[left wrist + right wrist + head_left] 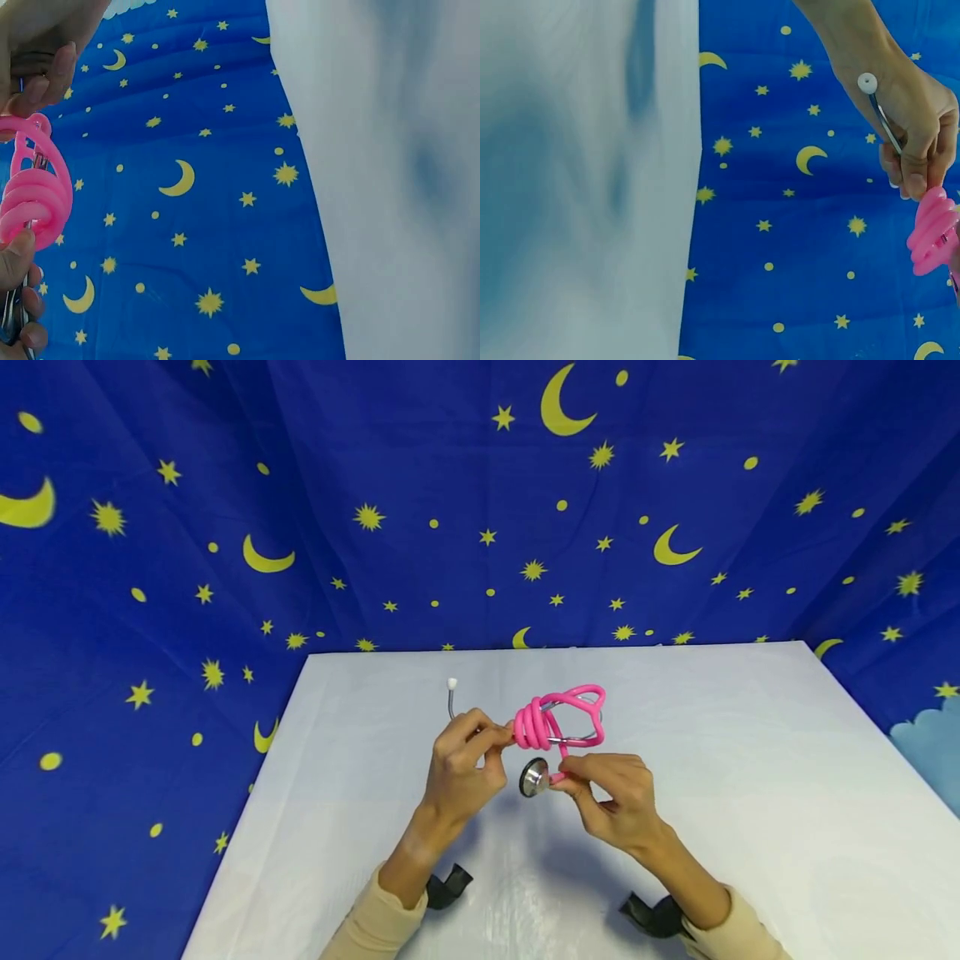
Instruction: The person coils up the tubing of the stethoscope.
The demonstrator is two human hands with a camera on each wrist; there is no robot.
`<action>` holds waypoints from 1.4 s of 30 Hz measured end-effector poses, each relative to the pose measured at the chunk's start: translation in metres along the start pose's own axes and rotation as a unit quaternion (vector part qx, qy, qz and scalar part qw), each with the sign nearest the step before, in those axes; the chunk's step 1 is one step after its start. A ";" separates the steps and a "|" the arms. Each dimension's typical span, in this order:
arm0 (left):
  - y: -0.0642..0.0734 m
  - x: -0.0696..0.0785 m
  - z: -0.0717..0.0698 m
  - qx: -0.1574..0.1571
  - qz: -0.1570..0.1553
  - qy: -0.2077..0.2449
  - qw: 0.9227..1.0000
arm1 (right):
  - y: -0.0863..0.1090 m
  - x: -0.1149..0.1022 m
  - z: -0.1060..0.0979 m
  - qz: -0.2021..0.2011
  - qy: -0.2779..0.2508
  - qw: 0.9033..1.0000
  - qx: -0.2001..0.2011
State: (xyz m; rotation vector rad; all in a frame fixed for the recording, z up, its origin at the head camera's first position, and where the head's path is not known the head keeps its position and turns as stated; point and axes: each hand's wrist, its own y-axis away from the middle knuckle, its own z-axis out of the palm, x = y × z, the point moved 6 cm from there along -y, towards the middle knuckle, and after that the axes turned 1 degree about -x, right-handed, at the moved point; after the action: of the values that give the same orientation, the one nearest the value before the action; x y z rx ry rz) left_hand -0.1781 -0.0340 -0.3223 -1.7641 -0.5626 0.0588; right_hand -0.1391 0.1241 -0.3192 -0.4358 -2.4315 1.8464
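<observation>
A stethoscope with pink tubing (532,727) is held in the air above the table, its tube wound in several turns around the metal part. My left hand (461,768) grips the metal ear tubes just left of the coil, and a white ear tip (452,683) sticks out beyond it. With thumb and fingers my right hand (615,797) pinches the tube end beside the round silver chest piece (535,777), below the coil. The coil (34,202) shows at the left edge of the left wrist view. In the right wrist view the left hand (922,139) partly hides the metal tube.
A white table (360,827) lies under both hands. Behind and beside it hangs a blue cloth (450,468) with yellow moons and stars. Black straps (652,917) show near both wrists.
</observation>
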 end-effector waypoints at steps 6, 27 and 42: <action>0.000 0.014 0.000 0.025 0.031 -0.009 0.999 | -0.002 0.004 -0.010 0.051 -0.006 0.996 0.069; 0.002 0.031 -0.001 0.082 0.039 -0.026 0.996 | 0.008 0.014 -0.024 0.240 -0.122 0.952 0.146; 0.000 0.030 0.000 0.086 0.034 -0.019 0.996 | 0.006 0.011 -0.021 0.256 -0.089 0.950 0.157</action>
State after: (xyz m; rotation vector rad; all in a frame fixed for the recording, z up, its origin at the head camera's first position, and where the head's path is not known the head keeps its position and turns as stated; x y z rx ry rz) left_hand -0.1515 -0.0223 -0.3150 -1.6160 -0.5098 0.1834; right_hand -0.1437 0.1484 -0.3205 -0.9865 -2.2008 2.5232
